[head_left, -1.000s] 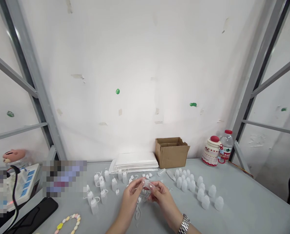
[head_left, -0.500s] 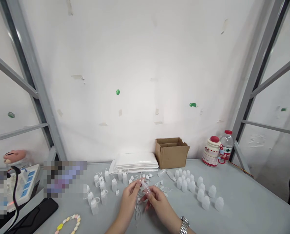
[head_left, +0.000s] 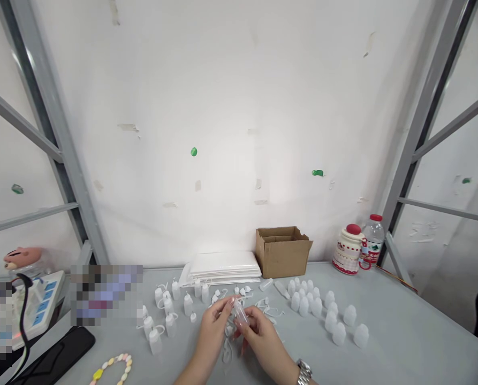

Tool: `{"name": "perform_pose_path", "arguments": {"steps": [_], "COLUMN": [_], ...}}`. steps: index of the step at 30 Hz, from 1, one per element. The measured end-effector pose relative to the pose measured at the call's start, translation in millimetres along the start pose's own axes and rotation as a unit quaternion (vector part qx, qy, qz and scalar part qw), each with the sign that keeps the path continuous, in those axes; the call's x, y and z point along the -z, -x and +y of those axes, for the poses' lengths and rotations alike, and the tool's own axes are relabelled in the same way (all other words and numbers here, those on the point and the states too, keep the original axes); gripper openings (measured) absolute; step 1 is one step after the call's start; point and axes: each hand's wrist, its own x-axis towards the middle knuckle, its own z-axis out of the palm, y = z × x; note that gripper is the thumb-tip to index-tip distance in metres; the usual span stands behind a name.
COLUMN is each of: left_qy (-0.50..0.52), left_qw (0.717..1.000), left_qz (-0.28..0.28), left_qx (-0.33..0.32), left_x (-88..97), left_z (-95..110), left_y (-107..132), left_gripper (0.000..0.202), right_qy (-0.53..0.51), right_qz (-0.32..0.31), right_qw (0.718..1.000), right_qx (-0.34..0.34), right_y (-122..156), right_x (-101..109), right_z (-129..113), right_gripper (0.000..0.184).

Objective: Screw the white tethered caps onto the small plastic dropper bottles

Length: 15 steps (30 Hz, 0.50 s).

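Between my hands is a small clear plastic tube [head_left: 241, 313], tilted with its upper end toward the left. The fingertips of my left hand [head_left: 215, 323] pinch that upper end, where a small white part may sit; it is too small to make out. My right hand [head_left: 263, 338] is closed around the tube's lower end. Under and behind the hands lie loose white caps with strap loops [head_left: 227, 350]. On the left stand several small white squeeze bottles [head_left: 156, 341] with strapped caps. To the right are several frosted bottles [head_left: 339, 333] without strapped caps.
Behind the hands are a stack of white packets [head_left: 222, 266] and an open cardboard box [head_left: 286, 256]. A white-and-red jar [head_left: 347, 250] and a water bottle [head_left: 373, 240] stand back right. At left lie a phone [head_left: 58, 355], a bead bracelet [head_left: 112, 361] and a power strip [head_left: 48, 302].
My right hand's fingers have shifted slightly on the tube, and the tube has tipped a little more upright. My left hand stays at its upper end.
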Motion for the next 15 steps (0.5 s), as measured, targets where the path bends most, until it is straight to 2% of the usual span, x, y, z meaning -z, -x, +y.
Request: {"name": "perform_pose_path", "arguments": {"steps": [5, 9, 15], "left_qy": [0.01, 0.018, 0.062], "left_qw": [1.0, 1.0, 0.998], "left_qz": [0.009, -0.009, -0.02], "left_qx": [-0.014, -0.016, 0.002], "left_x": [-1.3, -2.8, -4.1], "left_z": [5.8, 8.6, 1.3], "left_y": [2.7, 3.7, 0.3], "left_gripper": [0.038, 0.035, 0.045], "right_qy": [0.006, -0.018, -0.03], "right_qz": [-0.002, -0.003, 0.005], "right_qw": [1.0, 1.0, 0.999], "right_qx": [0.002, -0.01, -0.01], "right_y": [1.4, 0.6, -0.9], "right_x": [-0.3, -0.8, -0.5], "right_z": [-2.6, -4.1, -2.8], "right_gripper": [0.036, 0.039, 0.041]}}
